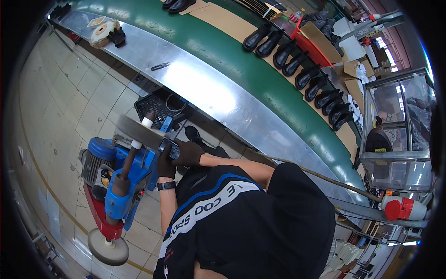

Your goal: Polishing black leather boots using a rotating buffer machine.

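We press a dark shoe part (168, 148) against the grey wheel (137, 131) of the blue grinder (121, 174). Both gloved hands, left (165, 163) and right (188, 153), clamp it with fingers curled tight (details blur). Beyond: steel bench (209, 93), green conveyor (260, 79) with black boots (297, 63), tiled floor (69, 102).

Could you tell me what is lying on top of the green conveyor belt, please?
On the green belt, black shoes lie in pairs on brown cardboard sheets. The belt's near stretch lies bare, and its far right end is covered by clutter.
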Available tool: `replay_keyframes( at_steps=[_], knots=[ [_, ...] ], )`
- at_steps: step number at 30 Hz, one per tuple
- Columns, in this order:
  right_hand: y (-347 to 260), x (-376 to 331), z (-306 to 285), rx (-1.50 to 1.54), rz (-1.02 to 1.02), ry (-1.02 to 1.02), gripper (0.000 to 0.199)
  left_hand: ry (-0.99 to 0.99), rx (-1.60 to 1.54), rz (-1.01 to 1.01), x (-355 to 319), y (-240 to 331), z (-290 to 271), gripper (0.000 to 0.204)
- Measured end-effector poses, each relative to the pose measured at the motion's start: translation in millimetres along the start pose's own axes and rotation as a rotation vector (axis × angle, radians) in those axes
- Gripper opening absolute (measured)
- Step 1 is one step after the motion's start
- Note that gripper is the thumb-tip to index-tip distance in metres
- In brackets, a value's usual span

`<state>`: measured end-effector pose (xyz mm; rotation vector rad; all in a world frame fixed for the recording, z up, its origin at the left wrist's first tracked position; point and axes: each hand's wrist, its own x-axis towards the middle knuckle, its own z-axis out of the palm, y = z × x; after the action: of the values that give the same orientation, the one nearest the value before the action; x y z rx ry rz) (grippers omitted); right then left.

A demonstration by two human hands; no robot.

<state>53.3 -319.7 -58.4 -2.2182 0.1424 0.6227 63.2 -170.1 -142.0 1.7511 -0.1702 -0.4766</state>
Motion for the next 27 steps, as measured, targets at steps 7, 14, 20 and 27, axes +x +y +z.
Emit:
replay_keyframes(
  at_steps=[7, 14, 20, 27],
  knots=[
    [1.8, 1.4, -0.9, 0.032, -0.006, 0.003, 0.086, -0.035, -0.813, -0.331, 9.9, -7.9, -1.5, 0.035],
    [12.3, 14.5, 6.8, 0.001, 0.013, -0.051, 0.080, -0.093, -0.720, -0.267, 5.9, 1.7, -1.0, 0.030],
    [16.5, 2.4, -8.4, -0.037, -0.013, -0.026, 0.068, -0.144, 0.067, 0.066, -11.8, -19.5, -3.7, 0.037],
    [129.4, 19.1, -74.1, -0.194, 0.284, 0.465, 0.050, -0.222, -0.192, -0.719, -25.9, -8.6, -18.8, 0.043]
  ],
)
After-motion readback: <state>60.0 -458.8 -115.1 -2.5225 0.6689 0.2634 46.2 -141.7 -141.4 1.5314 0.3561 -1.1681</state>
